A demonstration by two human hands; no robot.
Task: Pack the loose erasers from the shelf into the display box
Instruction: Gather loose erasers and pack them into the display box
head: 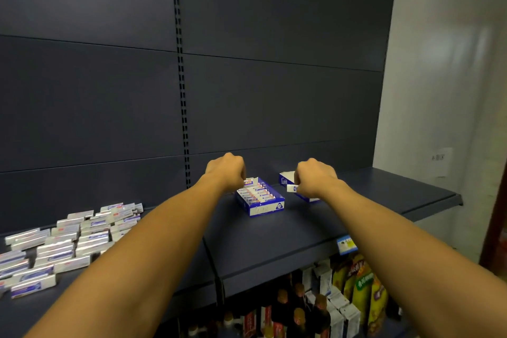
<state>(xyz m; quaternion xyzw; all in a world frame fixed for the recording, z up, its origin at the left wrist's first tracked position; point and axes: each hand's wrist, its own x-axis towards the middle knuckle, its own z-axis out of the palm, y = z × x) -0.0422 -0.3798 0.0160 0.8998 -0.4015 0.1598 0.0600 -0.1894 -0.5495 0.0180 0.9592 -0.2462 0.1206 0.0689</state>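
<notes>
Both arms are reaching out over the dark blue-grey metal shelf (274, 233). The left hand (226, 171) is sitting at the far left corner of the blue and white cardboard display box (260, 197), fingers curled down over the back end of the row of erasers already packed in there. Honestly can't tell if it's actually pinching one or just pressing on them, the fingertips are hidden behind the knuckles.

The right hand (315, 178) is a bit easier: it's pinching a small white eraser with a blue-printed sleeve (292, 188), which is sticking out to the left of the fingers, hovering just above the shelf in the gap between the display box and a second blue and white box (286, 179) behind the hand. That second box is mostly covered by the hand and wrist, so its contents aren't visible.

The display box is looking pretty full, with a neat row of white, red and blue erasers lined up inside.

Off to the left, a big loose pile of silver-white wrapped packs (65, 244) is lying on the same shelf, well apart from the box. Below, the lower shelf is holding bottles and yellow-green packets (359, 288).
</notes>
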